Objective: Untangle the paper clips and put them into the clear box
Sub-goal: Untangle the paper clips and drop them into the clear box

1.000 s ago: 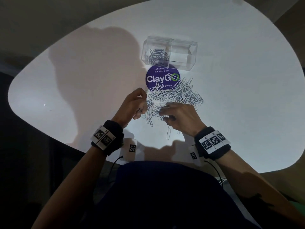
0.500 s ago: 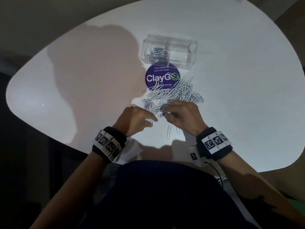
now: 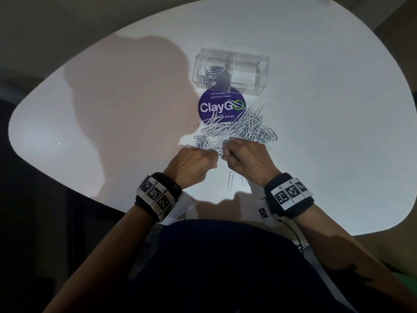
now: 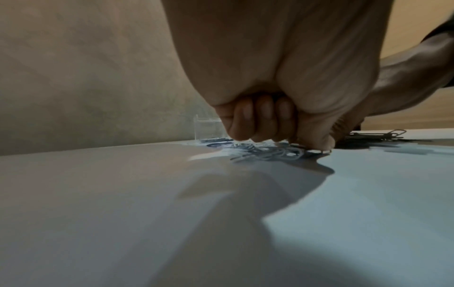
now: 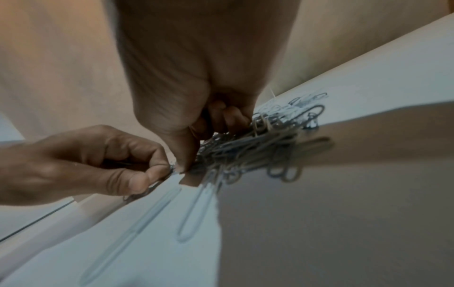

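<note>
A tangled pile of silver paper clips lies on the white table, partly over a purple round sticker. My left hand and right hand meet at the pile's near edge, fingers curled. In the right wrist view my left hand pinches a clip between thumb and forefinger, and my right hand pinches into the paper clips beside it. The clear box stands beyond the sticker with several clips in its left half. In the left wrist view my left hand touches the clips.
Two loose clips lie on the table just in front of my right hand. The round table's near edge runs close to my wrists. A cable hangs off the edge by my right wrist.
My left hand came down from beside the sticker to the pile's near edge. Both hands closed together and now pinch clips next to each other.
</note>
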A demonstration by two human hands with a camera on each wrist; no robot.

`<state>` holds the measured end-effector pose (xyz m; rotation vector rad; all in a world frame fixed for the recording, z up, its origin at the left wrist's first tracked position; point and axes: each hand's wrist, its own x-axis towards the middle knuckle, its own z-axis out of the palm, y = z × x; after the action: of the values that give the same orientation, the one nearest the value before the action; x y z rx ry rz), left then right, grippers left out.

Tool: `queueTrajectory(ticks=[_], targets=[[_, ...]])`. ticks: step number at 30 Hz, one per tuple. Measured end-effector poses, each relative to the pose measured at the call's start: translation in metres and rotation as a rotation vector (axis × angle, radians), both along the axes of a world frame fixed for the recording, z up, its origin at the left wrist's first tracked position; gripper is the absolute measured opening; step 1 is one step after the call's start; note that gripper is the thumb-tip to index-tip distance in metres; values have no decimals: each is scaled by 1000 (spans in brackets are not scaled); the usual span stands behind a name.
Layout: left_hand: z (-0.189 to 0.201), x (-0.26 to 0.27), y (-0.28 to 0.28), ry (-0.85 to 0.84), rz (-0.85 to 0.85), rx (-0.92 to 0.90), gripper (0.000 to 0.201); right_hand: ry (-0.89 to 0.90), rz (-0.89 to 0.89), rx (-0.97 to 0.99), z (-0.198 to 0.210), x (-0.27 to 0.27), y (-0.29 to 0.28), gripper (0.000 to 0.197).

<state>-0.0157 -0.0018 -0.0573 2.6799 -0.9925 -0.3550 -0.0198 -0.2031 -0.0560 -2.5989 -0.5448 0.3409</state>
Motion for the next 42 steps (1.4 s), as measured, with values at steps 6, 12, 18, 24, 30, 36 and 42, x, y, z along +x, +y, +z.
queueTrajectory(ticks=[6,12,18,24,30,36,42], targets=[[10,6,12,552,396,-491,14,140,-308,392,3,2,-10,13],[30,19,10,960,574,-718,24,414,-432,647,9,3,-8,15],[28,23,8,1065,808,-838,15,480,-500,698,14,3,-2,20],[25,18,-2,703,740,-653,33,229,-285,429,-1,-1,-4,29],[9,5,-18,108,363,-108,20,-13,-114,40,-3,-8,-2,6],[4,1,-23,6,305,9,13,-55,-39,-32,-6,-6,2,9],[15,9,-6,368,613,-430,12,-54,-62,96,-7,-5,-1,10]])
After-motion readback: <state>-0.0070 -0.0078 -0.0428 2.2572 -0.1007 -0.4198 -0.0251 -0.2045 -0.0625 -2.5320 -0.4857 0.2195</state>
